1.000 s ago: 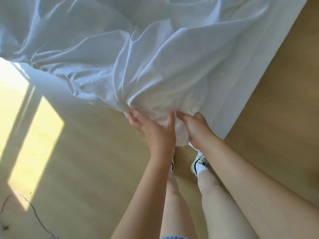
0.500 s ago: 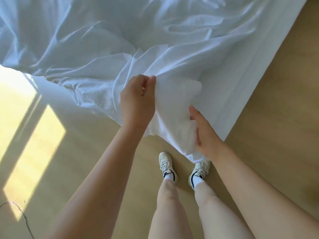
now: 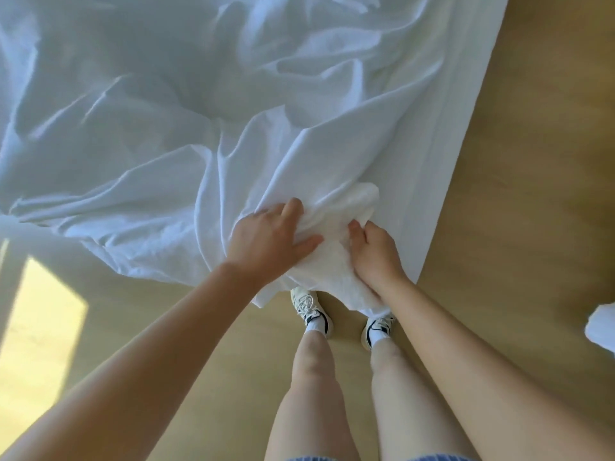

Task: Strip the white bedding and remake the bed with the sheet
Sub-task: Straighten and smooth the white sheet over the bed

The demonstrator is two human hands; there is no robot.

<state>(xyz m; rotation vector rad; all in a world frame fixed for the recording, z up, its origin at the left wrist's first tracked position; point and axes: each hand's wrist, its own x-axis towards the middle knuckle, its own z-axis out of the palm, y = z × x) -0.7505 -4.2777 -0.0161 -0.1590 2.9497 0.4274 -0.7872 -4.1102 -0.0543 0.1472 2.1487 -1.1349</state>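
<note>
Two white shoes (image 3: pixel 308 306) stand on the wooden floor (image 3: pixel 499 244), the right one partly hidden under hanging cloth. Above them both hands meet on the bunched corner of the white sheet (image 3: pixel 159 151), which droops off the bed's near corner. Half a second ago the left hand (image 3: pixel 266 241) pinched a fold higher up; now it lies lower, fingers spread and nearly straight, pressing on the bunch. The right hand (image 3: pixel 376 257), flat along the cloth before, now curls its fingers into the corner and grips it, fingertips buried in fabric. Beyond, the sheet lies rumpled across the bed. A white thing (image 3: pixel 602 327) at the right edge is cut off and unidentifiable.
</note>
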